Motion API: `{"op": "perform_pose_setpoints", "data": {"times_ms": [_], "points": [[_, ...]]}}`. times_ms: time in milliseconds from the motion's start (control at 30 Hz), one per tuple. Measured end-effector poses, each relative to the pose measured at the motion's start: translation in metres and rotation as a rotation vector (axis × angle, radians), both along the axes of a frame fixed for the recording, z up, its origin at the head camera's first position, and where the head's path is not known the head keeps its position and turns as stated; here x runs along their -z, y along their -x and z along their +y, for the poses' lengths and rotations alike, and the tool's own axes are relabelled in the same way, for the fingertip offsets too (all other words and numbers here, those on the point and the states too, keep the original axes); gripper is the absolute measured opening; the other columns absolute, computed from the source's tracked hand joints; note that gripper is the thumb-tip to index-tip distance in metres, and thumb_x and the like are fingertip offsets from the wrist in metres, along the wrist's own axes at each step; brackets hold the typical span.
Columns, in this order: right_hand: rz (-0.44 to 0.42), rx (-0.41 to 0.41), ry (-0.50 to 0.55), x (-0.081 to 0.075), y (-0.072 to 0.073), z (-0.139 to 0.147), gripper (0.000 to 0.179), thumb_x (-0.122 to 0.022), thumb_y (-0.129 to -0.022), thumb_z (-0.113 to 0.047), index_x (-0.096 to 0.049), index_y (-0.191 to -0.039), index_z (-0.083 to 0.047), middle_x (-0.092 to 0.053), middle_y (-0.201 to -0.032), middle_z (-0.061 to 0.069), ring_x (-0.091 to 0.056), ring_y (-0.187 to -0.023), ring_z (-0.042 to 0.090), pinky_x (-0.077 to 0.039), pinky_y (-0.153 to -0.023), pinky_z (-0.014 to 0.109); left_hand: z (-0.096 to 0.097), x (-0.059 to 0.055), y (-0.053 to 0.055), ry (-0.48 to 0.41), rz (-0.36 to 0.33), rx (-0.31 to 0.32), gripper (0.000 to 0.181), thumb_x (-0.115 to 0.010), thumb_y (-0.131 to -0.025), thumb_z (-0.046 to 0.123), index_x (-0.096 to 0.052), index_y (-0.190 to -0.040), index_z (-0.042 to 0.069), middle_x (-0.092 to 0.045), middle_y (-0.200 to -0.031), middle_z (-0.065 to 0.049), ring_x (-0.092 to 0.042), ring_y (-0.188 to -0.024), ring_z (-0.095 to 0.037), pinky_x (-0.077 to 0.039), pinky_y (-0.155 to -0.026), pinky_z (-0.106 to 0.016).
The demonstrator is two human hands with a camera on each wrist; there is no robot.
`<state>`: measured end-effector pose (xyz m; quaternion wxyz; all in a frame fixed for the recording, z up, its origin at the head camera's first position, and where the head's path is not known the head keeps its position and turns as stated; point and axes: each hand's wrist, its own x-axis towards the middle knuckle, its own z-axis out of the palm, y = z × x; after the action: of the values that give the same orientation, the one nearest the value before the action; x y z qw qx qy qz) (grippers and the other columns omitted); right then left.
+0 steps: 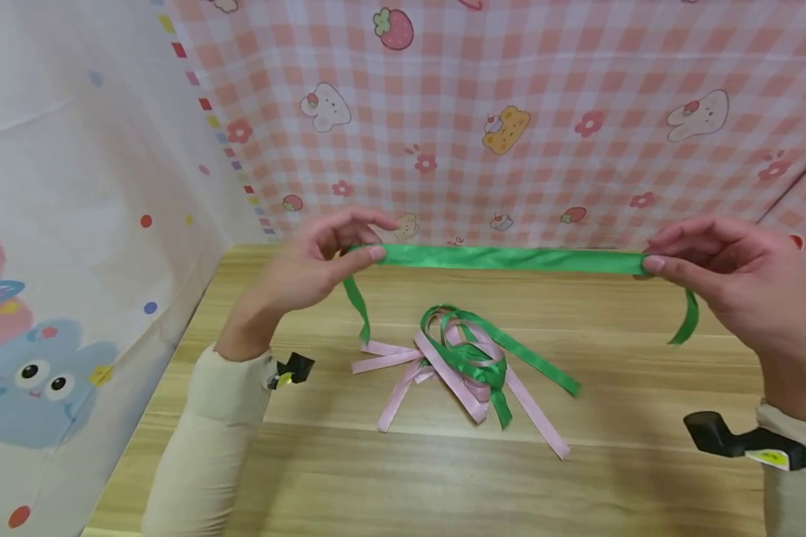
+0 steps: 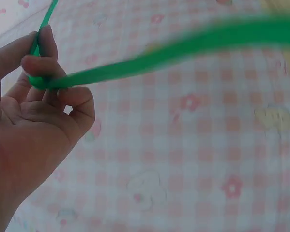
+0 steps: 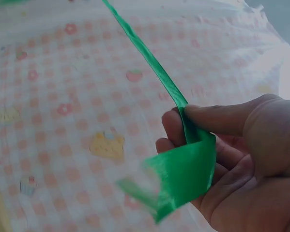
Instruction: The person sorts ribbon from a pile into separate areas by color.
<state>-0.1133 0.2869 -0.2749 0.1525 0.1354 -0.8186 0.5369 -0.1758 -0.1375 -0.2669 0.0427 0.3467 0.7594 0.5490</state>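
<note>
A green satin ribbon [image 1: 510, 259] is stretched straight between both hands, above the far part of the table. My left hand [image 1: 316, 261] pinches it near one end with thumb and fingers, and a short tail hangs below. At the other side my right hand [image 1: 745, 276] pinches the ribbon between thumb and fingers, its free end dangling. In the right wrist view the loose ribbon end [image 3: 183, 174] folds over by the palm. Beneath, on the table, lies a tangled pile of pink ribbons [image 1: 453, 373] and green ribbons [image 1: 544, 365].
The wooden table [image 1: 389, 477] runs back to a pink checked cloth [image 1: 443, 97] hanging behind it. A white patterned cloth [image 1: 74, 186] hangs on the left. Black wrist cameras [image 1: 732, 436] sit on both cuffs.
</note>
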Motion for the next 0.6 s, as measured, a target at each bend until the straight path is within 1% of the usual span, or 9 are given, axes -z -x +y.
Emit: {"op": "perform_pose_setpoints", "data": {"times_ms": [67, 100, 167, 233, 333, 367, 400, 467, 600], "points": [[0.011, -0.030, 0.044, 0.006, -0.001, 0.015, 0.020, -0.063, -0.087, 0.017, -0.067, -0.103, 0.005, -0.075, -0.085, -0.006, -0.071, -0.074, 0.004, -0.052, -0.066, 0.011, -0.013, 0.001, 0.000, 0.004, -0.010, -0.028, 0.029, -0.063, -0.096, 0.003, -0.062, -0.124, 0.003, -0.066, -0.091, -0.003, -0.057, -0.077, -0.016, -0.042, -0.064, -0.025], [0.020, -0.064, 0.075, 0.010, -0.001, 0.022, 0.022, -0.061, -0.086, 0.020, -0.066, -0.103, 0.007, -0.075, -0.085, -0.004, -0.071, -0.074, 0.004, -0.052, -0.067, 0.011, -0.020, 0.003, 0.000, 0.005, -0.014, -0.040, 0.028, -0.062, -0.096, 0.002, -0.062, -0.123, 0.003, -0.066, -0.090, -0.003, -0.057, -0.075, -0.016, -0.043, -0.063, -0.025], [0.011, -0.148, 0.140, 0.020, -0.001, 0.035, 0.027, -0.056, -0.086, 0.025, -0.065, -0.104, 0.008, -0.076, -0.087, -0.001, -0.072, -0.075, 0.006, -0.053, -0.070, 0.011, -0.033, 0.009, 0.000, 0.016, -0.045, -0.072, 0.026, -0.060, -0.096, 0.001, -0.063, -0.122, 0.004, -0.066, -0.090, -0.003, -0.054, -0.071, -0.015, -0.042, -0.059, -0.025], [-0.027, -0.206, 0.178, 0.032, -0.002, 0.046, 0.029, -0.054, -0.086, 0.026, -0.064, -0.105, 0.007, -0.076, -0.087, 0.002, -0.073, -0.077, 0.009, -0.053, -0.072, 0.013, -0.045, 0.017, 0.000, 0.043, -0.093, -0.100, 0.025, -0.060, -0.097, 0.001, -0.063, -0.122, 0.005, -0.066, -0.091, -0.003, -0.054, -0.072, -0.015, -0.044, -0.061, -0.025], [-0.112, -0.264, 0.192, 0.048, -0.003, 0.059, 0.029, -0.052, -0.088, 0.025, -0.064, -0.108, 0.007, -0.075, -0.090, 0.003, -0.072, -0.079, 0.010, -0.054, -0.073, 0.015, -0.059, 0.033, 0.000, 0.102, -0.149, -0.133, 0.025, -0.061, -0.097, 0.004, -0.061, -0.122, 0.004, -0.067, -0.094, -0.002, -0.057, -0.076, -0.015, -0.047, -0.065, -0.024], [-0.144, -0.283, 0.194, 0.053, -0.003, 0.062, 0.029, -0.051, -0.089, 0.025, -0.063, -0.109, 0.007, -0.075, -0.091, 0.003, -0.072, -0.081, 0.010, -0.054, -0.073, 0.015, -0.064, 0.038, -0.001, 0.121, -0.165, -0.143, 0.026, -0.063, -0.097, 0.005, -0.061, -0.123, 0.004, -0.068, -0.094, -0.001, -0.059, -0.078, -0.016, -0.048, -0.067, -0.024], [-0.172, -0.284, 0.165, 0.058, -0.003, 0.065, 0.030, -0.052, -0.090, 0.023, -0.064, -0.110, 0.004, -0.074, -0.092, 0.002, -0.071, -0.082, 0.009, -0.054, -0.074, 0.015, -0.068, 0.042, -0.001, 0.136, -0.177, -0.152, 0.027, -0.064, -0.096, 0.006, -0.061, -0.123, 0.004, -0.068, -0.095, -0.001, -0.061, -0.081, -0.016, -0.049, -0.070, -0.025], [-0.230, -0.310, 0.142, 0.067, -0.003, 0.072, 0.032, -0.051, -0.091, 0.021, -0.064, -0.112, 0.001, -0.074, -0.094, 0.001, -0.071, -0.085, 0.009, -0.054, -0.075, 0.016, -0.076, 0.051, 0.000, 0.153, -0.194, -0.169, 0.028, -0.066, -0.095, 0.008, -0.061, -0.123, 0.005, -0.069, -0.094, 0.000, -0.062, -0.082, -0.017, -0.050, -0.072, -0.025], [-0.318, -0.315, 0.045, 0.082, 0.000, 0.083, 0.033, -0.052, -0.094, 0.016, -0.062, -0.116, -0.007, -0.075, -0.096, 0.000, -0.070, -0.088, 0.007, -0.053, -0.079, 0.014, -0.093, 0.067, 0.003, 0.137, -0.236, -0.157, 0.027, -0.061, -0.098, 0.008, -0.061, -0.125, 0.006, -0.070, -0.093, 0.000, -0.064, -0.083, -0.017, -0.052, -0.077, -0.026]]}}
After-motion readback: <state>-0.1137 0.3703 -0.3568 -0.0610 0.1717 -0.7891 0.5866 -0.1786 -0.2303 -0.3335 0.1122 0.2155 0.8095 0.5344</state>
